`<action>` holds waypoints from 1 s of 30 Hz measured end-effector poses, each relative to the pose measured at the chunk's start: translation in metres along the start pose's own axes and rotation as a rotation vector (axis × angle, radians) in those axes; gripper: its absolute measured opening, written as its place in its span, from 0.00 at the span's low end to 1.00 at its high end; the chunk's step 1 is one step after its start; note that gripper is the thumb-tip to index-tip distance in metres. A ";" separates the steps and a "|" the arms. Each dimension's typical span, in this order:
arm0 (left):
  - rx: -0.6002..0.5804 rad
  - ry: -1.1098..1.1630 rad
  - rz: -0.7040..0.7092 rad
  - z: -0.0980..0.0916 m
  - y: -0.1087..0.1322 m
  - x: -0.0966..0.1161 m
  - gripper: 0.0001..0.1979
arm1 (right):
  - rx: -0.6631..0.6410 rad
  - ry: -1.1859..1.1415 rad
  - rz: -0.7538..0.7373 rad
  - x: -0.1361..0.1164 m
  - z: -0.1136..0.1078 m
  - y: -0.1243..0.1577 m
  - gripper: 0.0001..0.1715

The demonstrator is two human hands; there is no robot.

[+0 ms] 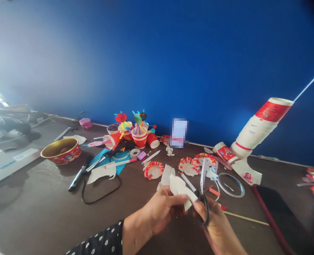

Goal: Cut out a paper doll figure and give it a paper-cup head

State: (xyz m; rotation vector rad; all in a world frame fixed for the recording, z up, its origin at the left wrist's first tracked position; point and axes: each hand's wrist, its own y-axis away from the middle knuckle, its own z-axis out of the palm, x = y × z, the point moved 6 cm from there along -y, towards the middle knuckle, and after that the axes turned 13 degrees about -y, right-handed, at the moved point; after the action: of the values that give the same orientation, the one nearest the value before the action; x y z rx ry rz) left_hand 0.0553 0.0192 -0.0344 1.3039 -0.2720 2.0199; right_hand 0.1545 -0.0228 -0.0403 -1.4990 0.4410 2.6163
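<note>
My left hand (162, 209) pinches a folded piece of white paper (179, 187) between thumb and fingers. My right hand (217, 230) grips the black-handled scissors (204, 209) by the loops, with the blades spread upward. One steel blade lies along the paper's edge; I cannot tell whether it is cutting. My hands are close together above the dark brown table (40, 216). A dark sleeve with white dots (101, 241) covers my left forearm.
Cut red-and-white paper cup rims (153, 170) lie just ahead of my hands, with a clear tape ring (231, 185) to the right. A tall stack of paper cups (260, 127) leans at right. A black phone (279, 216) lies at right, a gold-rimmed red bowl (61, 150) at left.
</note>
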 end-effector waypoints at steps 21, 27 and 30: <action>0.179 -0.060 0.066 -0.049 -0.007 0.044 0.07 | -0.302 0.842 -0.040 -0.013 -0.001 0.001 0.21; 0.155 -0.038 0.033 -0.046 -0.006 0.041 0.08 | -0.260 0.841 -0.018 -0.006 -0.008 -0.002 0.20; 0.150 -0.038 0.035 -0.045 -0.005 0.042 0.09 | -0.246 0.843 0.049 0.000 -0.012 -0.002 0.20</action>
State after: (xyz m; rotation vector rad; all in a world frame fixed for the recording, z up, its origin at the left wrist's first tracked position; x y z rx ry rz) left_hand 0.0169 0.0648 -0.0204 1.4397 -0.1641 2.0796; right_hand 0.1650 -0.0242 -0.0460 -2.6673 0.1991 1.9879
